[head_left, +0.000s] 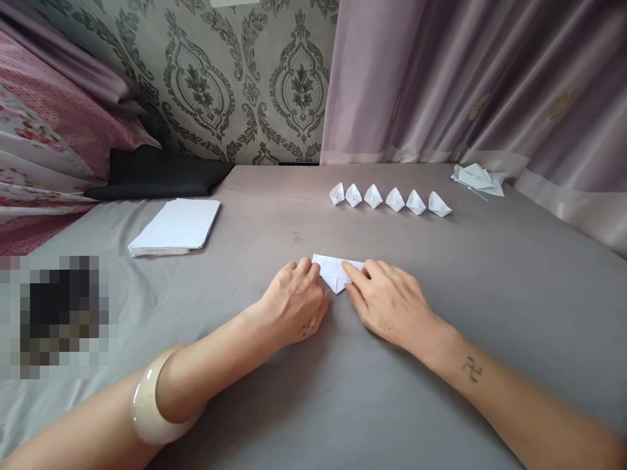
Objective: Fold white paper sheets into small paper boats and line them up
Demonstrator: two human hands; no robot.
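Note:
A white sheet of folded paper [334, 271] lies on the grey cloth in front of me, with a straight top edge and a pointed flap towards me. My left hand [296, 297] is closed at its left end, fingers curled and gripping the edge. From the other side, my right hand [389, 297] holds the paper, index finger pressed on its face and thumb near the lower flap. The right end is partly hidden under those fingers. Beyond the hands, several folded paper boats [373, 196] stand in a row.
A stack of white paper [176, 225] lies at the left, before a folded black cloth [161, 173]. Crumpled white paper or plastic [477, 177] and a thin greenish stick [478, 194] rest at the back right. Curtains [441, 78] border the surface; a blurred patch [61, 313] covers something at left.

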